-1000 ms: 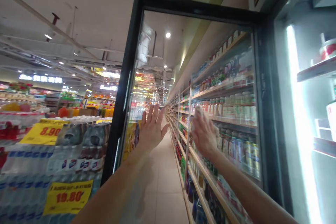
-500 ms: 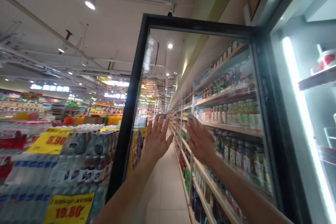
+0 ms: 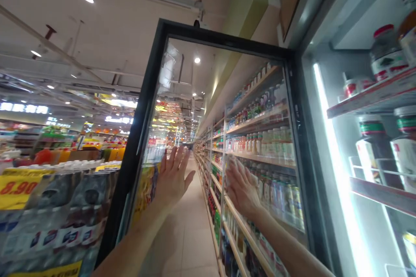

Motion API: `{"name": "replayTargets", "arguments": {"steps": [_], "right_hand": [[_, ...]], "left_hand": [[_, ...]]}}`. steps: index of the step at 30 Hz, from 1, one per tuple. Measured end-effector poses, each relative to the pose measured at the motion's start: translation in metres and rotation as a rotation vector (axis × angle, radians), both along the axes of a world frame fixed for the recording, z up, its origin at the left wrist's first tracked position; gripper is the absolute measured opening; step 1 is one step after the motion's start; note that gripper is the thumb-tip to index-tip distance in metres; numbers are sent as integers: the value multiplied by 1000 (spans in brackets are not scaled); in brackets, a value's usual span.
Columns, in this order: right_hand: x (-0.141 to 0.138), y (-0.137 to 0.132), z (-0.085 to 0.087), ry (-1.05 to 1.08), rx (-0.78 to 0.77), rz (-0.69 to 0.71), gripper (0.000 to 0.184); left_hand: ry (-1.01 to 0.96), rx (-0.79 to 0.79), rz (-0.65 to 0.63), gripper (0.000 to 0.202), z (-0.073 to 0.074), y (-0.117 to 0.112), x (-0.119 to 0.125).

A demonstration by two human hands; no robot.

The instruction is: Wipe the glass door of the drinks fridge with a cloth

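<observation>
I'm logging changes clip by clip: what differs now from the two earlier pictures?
The view has swung right, bringing more bottles in the cooler into sight. The right hand and its pale cloth shifted toward the left hand, then back away. Nothing was taken up or let go. The left hand stays spread at the glass door, which stays open.

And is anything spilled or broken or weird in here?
Nothing spilled or broken stands out. The nearby fridge bottles stand upright on their shelves. The open glass door looks slanted, but that may just be the tilted view. The right hand holds a pale cloth at it.
</observation>
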State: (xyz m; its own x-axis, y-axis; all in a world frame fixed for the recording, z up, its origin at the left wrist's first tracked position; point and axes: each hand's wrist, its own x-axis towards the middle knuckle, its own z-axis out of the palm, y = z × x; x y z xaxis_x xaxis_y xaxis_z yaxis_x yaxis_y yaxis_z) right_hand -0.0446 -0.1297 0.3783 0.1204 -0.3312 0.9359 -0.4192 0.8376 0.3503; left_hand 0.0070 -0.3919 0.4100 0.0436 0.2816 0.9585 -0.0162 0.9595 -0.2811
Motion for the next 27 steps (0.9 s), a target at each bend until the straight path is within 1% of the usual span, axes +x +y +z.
{"name": "replayTargets", "arguments": {"steps": [1,2,3,6,7,8,9,10,13,15,16,17,18,19,20,22,23,24,25,26,27], "right_hand": [[0,2,-3,18,39,-3,63],[-3,10,-2,30,3,-13,62],[-7,23,2,29,-110,-24,61],[-21,68,20,-29,-623,-31,58],[-23,76,25,-46,-742,-23,57],[-24,78,27,-55,-786,-9,57],[-23,73,27,-59,-745,5,58],[-20,61,23,-56,-653,15,58],[-1,4,4,-45,-246,28,61],[11,-28,-6,-30,-17,39,62],[14,-35,-7,-17,61,48,62],[16,-37,-5,-8,100,53,62],[14,-32,1,-5,90,51,62],[11,-23,10,-10,31,42,61],[6,-11,22,-18,-75,30,60],[-4,9,47,-35,-353,18,57],[-8,13,58,-41,-462,24,56],[-9,11,66,-42,-520,36,56],[-9,2,71,-43,-516,50,55],[-6,-12,73,-44,-446,64,56],[-1,-30,71,-39,-324,77,56]], "left_hand": [[-4,0,1,58,0,0,1],[-8,1,4,58,0,1,2],[-13,5,6,58,0,1,3],[-28,16,8,57,0,3,7],[-33,17,9,57,0,4,8],[-38,17,9,57,0,4,9],[-39,17,9,56,0,4,10],[-41,16,9,55,0,4,11],[-37,3,9,55,1,4,11],[-33,-2,13,55,1,3,11],[-33,0,15,55,1,3,11],[-33,6,16,54,1,3,11],[-36,12,17,54,0,2,11],[-39,13,17,53,0,1,11],[-45,9,18,53,0,0,11],[-52,-13,23,53,-1,-2,11],[-55,-20,27,54,-1,-3,11],[-55,-24,30,54,-1,-4,11],[-54,-22,31,54,-2,-4,11],[-50,-19,30,54,-2,-5,11],[-46,-14,27,54,-2,-5,11]]}}
